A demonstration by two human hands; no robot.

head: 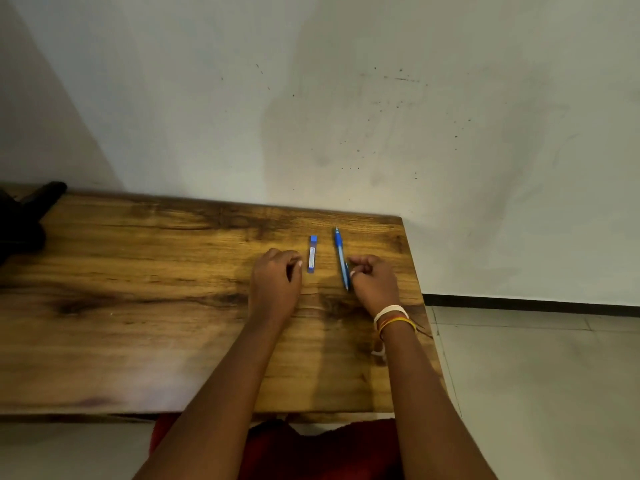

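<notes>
Both hands rest on the wooden table (138, 323), fingers curled, holding nothing. The left hand (275, 284) lies just left of a small blue lead case (312, 254), not gripping it. The right hand (374, 280), with bands (393, 317) at its wrist, lies against the lower end of a blue pen (341, 258). Case and pen lie between the hands, pointing away. A dark object (24, 216) sits far left.

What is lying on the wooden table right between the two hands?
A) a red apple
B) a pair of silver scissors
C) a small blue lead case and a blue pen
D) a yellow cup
C: a small blue rectangular lead case and a slim blue plastic pen lie side by side on the brown wooden table, between the left hand and the right hand.
</notes>
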